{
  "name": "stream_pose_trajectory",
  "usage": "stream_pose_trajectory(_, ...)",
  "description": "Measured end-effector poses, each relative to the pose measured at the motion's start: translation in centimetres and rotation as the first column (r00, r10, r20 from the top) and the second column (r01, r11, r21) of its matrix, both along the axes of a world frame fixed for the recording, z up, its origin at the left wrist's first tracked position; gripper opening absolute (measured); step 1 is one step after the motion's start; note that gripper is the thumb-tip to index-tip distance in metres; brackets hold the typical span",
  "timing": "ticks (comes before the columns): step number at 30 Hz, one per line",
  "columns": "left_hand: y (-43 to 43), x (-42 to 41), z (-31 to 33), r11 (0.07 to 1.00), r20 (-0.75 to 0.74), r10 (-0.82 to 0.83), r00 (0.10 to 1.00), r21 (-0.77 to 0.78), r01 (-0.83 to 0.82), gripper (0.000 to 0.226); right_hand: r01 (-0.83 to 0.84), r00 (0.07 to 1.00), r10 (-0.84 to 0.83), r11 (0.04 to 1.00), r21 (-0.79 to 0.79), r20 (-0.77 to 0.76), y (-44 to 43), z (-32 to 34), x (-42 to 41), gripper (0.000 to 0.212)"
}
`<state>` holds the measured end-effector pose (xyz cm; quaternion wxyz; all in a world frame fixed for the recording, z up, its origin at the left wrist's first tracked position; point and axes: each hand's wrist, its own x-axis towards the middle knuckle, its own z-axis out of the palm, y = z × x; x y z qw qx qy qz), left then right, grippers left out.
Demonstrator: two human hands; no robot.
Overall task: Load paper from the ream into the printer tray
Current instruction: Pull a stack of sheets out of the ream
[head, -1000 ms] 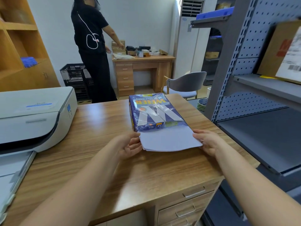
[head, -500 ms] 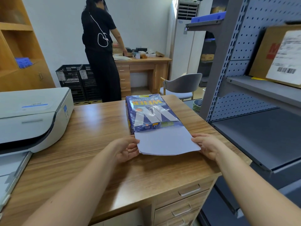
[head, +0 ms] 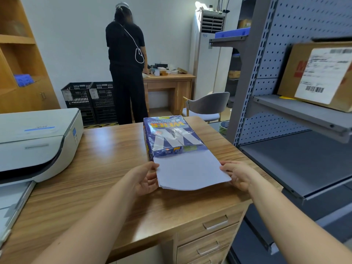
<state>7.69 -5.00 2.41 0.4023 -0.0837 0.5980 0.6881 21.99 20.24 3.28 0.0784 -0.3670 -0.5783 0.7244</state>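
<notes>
The wooden tabletop [head: 106, 168] carries a white printer [head: 36, 141] at left and a blue ream [head: 171, 138] centre. White paper [head: 190, 172] protrudes from its near end, gripped by the left hand [head: 144, 180] and right hand [head: 238, 174].

The printer [head: 36, 141] is cut off by the left edge, and its tray [head: 13, 202] runs out at the lower left corner. The wrapper hides how far the paper [head: 190, 172] reaches inside the ream [head: 169, 136]. The cardboard box [head: 320, 73] label is blurred beyond reading.
</notes>
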Motion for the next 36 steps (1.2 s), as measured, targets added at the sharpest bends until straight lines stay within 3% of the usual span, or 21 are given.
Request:
stream_pose_trajectory(5, 0.3, 0.2, 0.3, 0.997, -0.021, -0.072, 0.997, -0.042, 0.071, 0.021, -0.041, 0.996, 0.039, 0.999, 0.023, 0.077, 0.9, 0.0, 0.5, 0.013)
stream_pose_trajectory(16, -1.0, 1.7, 0.7, 0.991, 0.01, -0.076, 0.997, 0.113, 0.074, 0.034, -0.028, 0.98, 0.014, 0.998, 0.065, 0.197, 1.5, -0.1, -0.6, 0.023)
stream_pose_trajectory(24, -2.1, 1.5, 0.2, 0.983, 0.023, -0.135, 0.991, 0.131, 0.131, 0.031, -0.097, 0.984, 0.067, 0.979, 0.182, 0.166, 0.2, 0.5, -0.7, 0.009)
stream_pose_trajectory(32, -1.7, 1.1, 0.1, 0.991, -0.005, -0.052, 0.999, 0.123, 0.053, 0.025, -0.11, 0.98, 0.072, 0.974, 0.199, 0.188, 0.2, 0.3, 0.2, 0.026)
stream_pose_trajectory(36, -1.8, 1.6, 0.3, 0.989, -0.005, -0.055, 0.998, 0.134, 0.055, 0.024, -0.092, 0.987, 0.06, 0.974, 0.209, 0.152, -0.3, 0.7, 1.1, 0.021)
